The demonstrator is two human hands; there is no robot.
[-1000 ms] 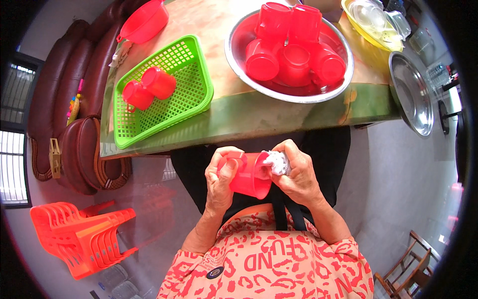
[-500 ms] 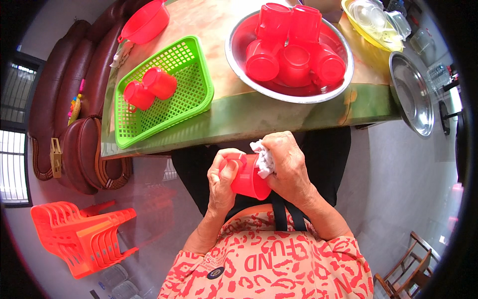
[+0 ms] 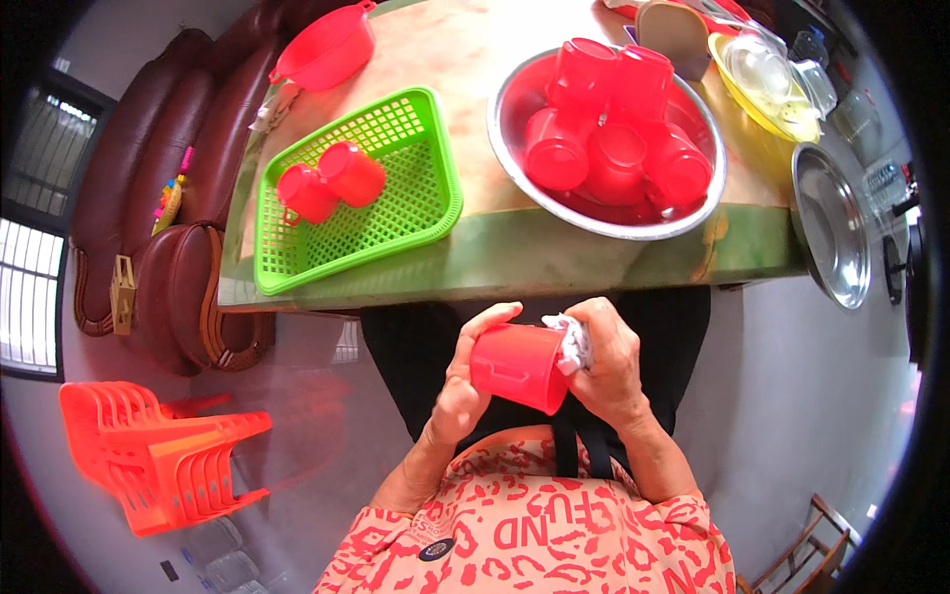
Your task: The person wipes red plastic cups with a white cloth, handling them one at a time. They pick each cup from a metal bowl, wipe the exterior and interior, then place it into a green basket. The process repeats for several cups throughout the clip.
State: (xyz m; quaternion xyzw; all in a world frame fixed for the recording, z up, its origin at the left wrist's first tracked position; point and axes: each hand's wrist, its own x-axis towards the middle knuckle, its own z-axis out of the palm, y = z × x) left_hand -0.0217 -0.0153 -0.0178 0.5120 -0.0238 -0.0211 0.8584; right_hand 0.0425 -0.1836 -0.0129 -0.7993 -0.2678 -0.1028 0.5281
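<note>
In front of my body, my left hand [image 3: 465, 381] is wrapped round the base end of a red plastic mug [image 3: 517, 366], which lies on its side with its mouth to the right. A crumpled white cloth [image 3: 574, 344] is pinched in my right hand [image 3: 609, 361], pressed at the mug's rim. Several more red mugs [image 3: 618, 158] are piled in a steel basin [image 3: 594, 230] on the table. Two red mugs [image 3: 351, 173] rest in a green mesh basket [image 3: 396, 238] at the left.
The basket and basin stand near the front edge of the table [image 3: 495, 267]. A red basin [image 3: 327, 48] is at the back left, a yellow basin [image 3: 757, 109] at the back right. A steel tray [image 3: 829, 228] leans by the right end. Stacked orange chairs [image 3: 163, 455] stand at the left.
The mug has turned in my left hand, whose fingers have opened a little around it. Both hands sit slightly lower and further right, and the view has shifted.
</note>
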